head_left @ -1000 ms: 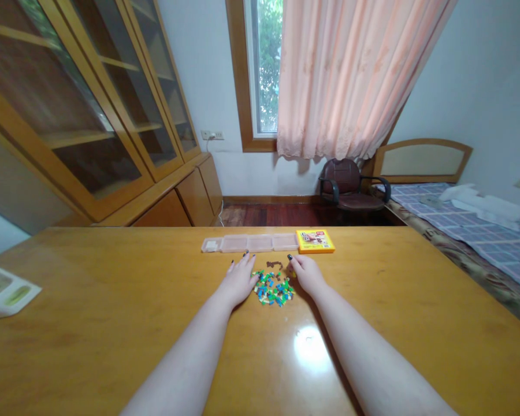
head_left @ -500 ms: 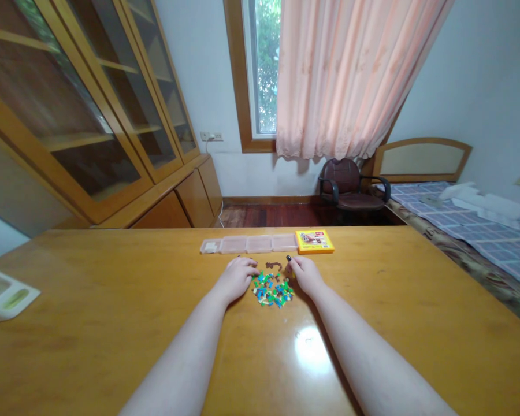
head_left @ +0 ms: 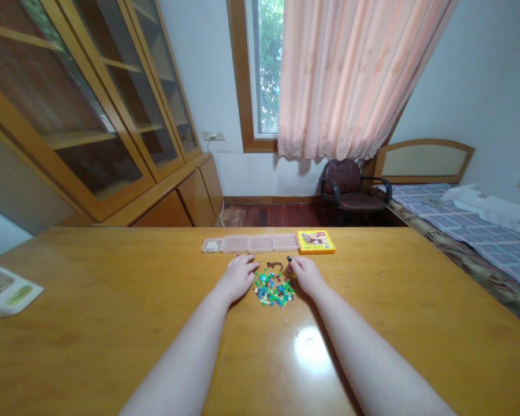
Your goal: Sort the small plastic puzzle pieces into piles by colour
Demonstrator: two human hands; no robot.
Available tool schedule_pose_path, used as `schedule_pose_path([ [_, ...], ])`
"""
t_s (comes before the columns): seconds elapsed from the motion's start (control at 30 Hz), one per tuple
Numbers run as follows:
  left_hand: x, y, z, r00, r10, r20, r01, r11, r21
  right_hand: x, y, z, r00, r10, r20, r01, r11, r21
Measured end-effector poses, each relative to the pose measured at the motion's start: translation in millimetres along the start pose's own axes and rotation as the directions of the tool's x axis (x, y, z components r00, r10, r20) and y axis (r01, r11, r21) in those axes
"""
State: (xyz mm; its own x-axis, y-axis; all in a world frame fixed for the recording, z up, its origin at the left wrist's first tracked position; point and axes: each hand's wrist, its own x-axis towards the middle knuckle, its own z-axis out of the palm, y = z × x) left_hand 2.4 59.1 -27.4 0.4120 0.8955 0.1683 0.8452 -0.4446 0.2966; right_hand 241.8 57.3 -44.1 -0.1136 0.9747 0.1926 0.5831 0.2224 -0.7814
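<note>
Both my hands at the bricks (head_left: 274,293), one on either side.
My left hand (head_left: 238,276) lies palm down at the pile's left edge, fingers bent; I cannot tell whether it grips anything. My right hand (head_left: 307,274), at the right edge, has its fingers drawn in; too small to tell whether they pinch a piece. Brown pieces (head_left: 274,264) lie between my fingertips; beyond my hands, clear trays (head_left: 260,244) and a yellow box (head_left: 316,242).

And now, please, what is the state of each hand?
Left hand: loosely bent beside the multicoloured pile of small plastic bricks; grip cannot be told.
Right hand: curled inward; whether holding anything cannot be told.
</note>
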Motion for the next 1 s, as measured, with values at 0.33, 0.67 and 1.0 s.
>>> schedule_pose_path([
  [0.33, 1, -1, -7.6, 0.997, -0.063, -0.052, 0.066, 0.996, 0.064, 0, 0, -1, 1.000, 0.006, 0.006, -0.006, 1.000, 0.027],
  [0.67, -2, 6, -15.5, 0.978, -0.135, -0.156, 0.161, 0.973, 0.167, -1, -1, -1, 1.000, 0.013, 0.007, -0.013, 1.000, 0.023],
  [1.0, 0, 3, -4.6, 0.994, -0.103, -0.020, 0.105, 0.982, 0.154, 0, -1, 0, 1.000, 0.009, 0.013, -0.010, 1.000, 0.024],
])
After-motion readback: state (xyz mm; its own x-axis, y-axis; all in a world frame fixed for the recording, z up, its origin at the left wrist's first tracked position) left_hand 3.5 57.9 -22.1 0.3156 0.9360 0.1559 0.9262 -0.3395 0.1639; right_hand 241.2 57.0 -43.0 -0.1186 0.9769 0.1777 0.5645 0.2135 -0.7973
